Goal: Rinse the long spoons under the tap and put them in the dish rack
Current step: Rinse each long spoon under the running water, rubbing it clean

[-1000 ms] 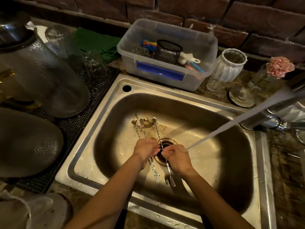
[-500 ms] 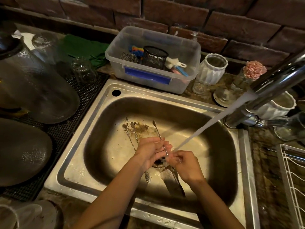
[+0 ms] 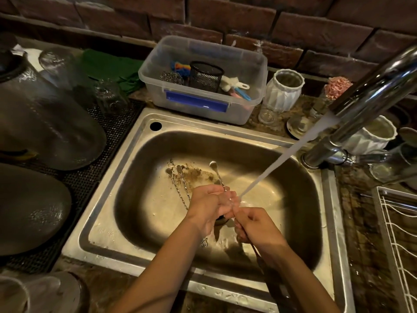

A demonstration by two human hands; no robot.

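Both hands hold one long twisted-handle spoon (image 3: 217, 175) over the steel sink (image 3: 135, 154). My left hand (image 3: 208, 205) wraps its middle, and my right hand (image 3: 255, 223) grips the lower end. The bowl of the spoon sticks out above the left hand. Water from the chrome tap (image 3: 372, 91) lands on my left fingers and the spoon. Two more long spoons (image 3: 178, 184) lie on the sink floor to the left, beside brown residue. The white wire dish rack (image 3: 397, 240) shows at the right edge.
A clear plastic tub (image 3: 203, 102) with scrubbers and a mesh cup sits behind the sink. White ribbed pots (image 3: 283, 91) and small glasses stand near the tap. Large upturned glass vessels (image 3: 45, 123) and a dark platter (image 3: 29, 206) fill the mat at left.
The held spoon has risen off the sink floor into the water stream, with both hands closing around it. The camera has swung right, bringing the tap and dish rack into view.
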